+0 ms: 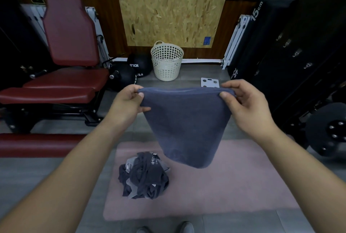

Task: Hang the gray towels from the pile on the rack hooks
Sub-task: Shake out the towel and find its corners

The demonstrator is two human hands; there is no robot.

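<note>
Dim, perhaps rack hooks (297,53), far right

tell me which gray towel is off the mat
The gray towel held between the left hand and right hand by its top corners; the others lie in the pile on the pink mat.

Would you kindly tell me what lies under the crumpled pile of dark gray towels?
A pink rectangular floor mat lies under the crumpled pile of dark gray towels. The patch directly beneath is covered, so anything there is hidden.
</note>
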